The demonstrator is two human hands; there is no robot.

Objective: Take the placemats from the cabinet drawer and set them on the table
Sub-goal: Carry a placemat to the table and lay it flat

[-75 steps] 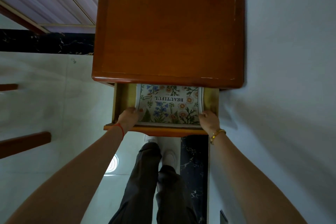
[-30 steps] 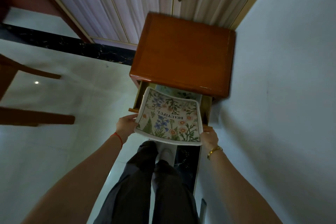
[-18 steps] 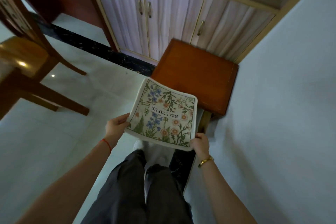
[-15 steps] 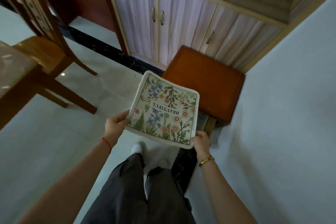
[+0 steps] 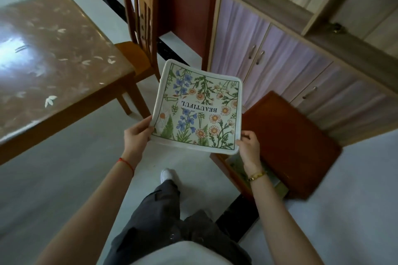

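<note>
Your left hand [image 5: 137, 135] and right hand [image 5: 247, 146] each pinch a near corner of the floral placemat [image 5: 198, 109], holding it flat and face up in the air, just off the table's [image 5: 53, 66] right-hand corner and clear of it. Farther from the table, beneath your right wrist, the open drawer [image 5: 225, 166] shows more printed fabric. With the table lying to the mat's left, your left hand is nearer and should probably lead. A chair [image 5: 137, 28] stands at the table's far side.
</note>
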